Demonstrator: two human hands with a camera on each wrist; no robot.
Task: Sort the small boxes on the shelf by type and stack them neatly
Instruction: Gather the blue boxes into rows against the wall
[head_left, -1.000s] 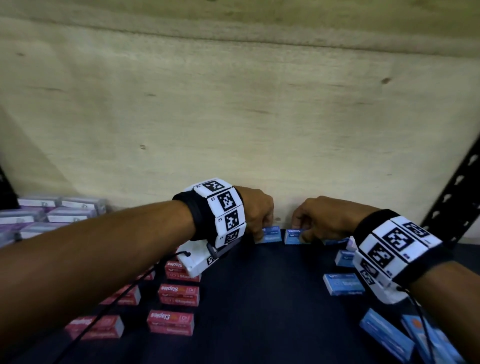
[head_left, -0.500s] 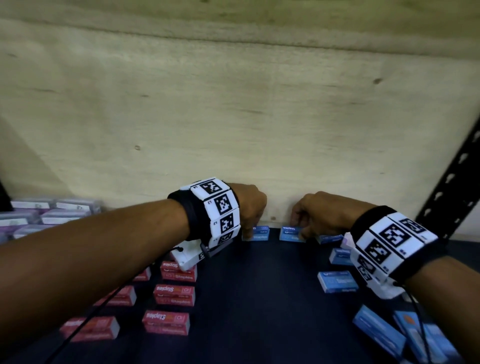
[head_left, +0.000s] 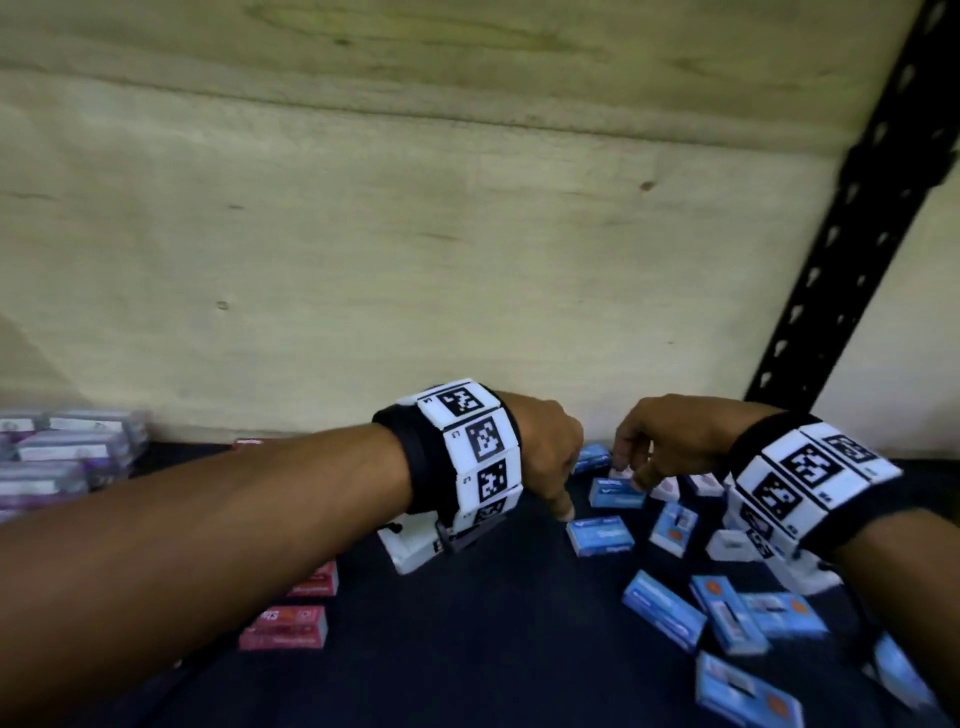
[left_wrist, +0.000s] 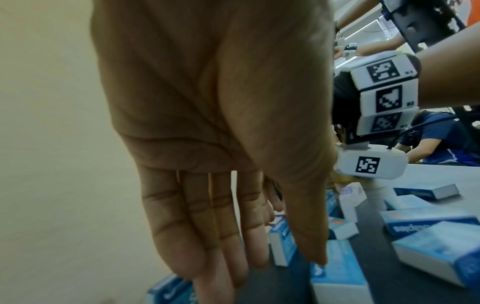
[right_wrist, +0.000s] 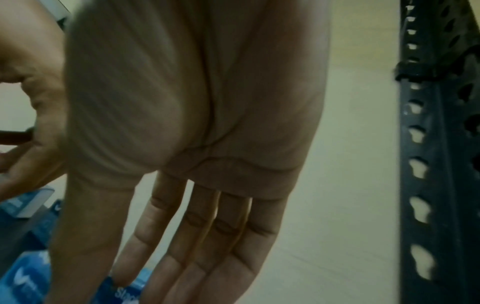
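Small blue boxes lie scattered on the right half of the dark shelf (head_left: 467, 649). My left hand (head_left: 563, 501) hangs with straight fingers (left_wrist: 228, 257), its thumb tip just above one blue box (head_left: 600, 538) (left_wrist: 335, 269). My right hand (head_left: 631, 475) reaches down beside it, fingers straight (right_wrist: 202, 257), thumb over another blue box (head_left: 618, 492); a blue box (right_wrist: 124, 292) shows between its thumb and fingers. Neither hand grips anything. Red boxes (head_left: 283, 629) lie in rows under my left forearm. Purple-and-white boxes (head_left: 67, 452) are stacked at the far left.
A plywood back wall (head_left: 467, 286) closes the shelf right behind the hands. A black perforated upright (head_left: 857, 234) (right_wrist: 436, 164) stands at the right. More blue boxes (head_left: 665, 608) crowd the front right. White-ended boxes (head_left: 665, 488) lie near the right hand.
Both hands have let go of the blue boxes at the back wall, straightened their fingers and shifted right and nearer, over other blue boxes. The head view has swung.
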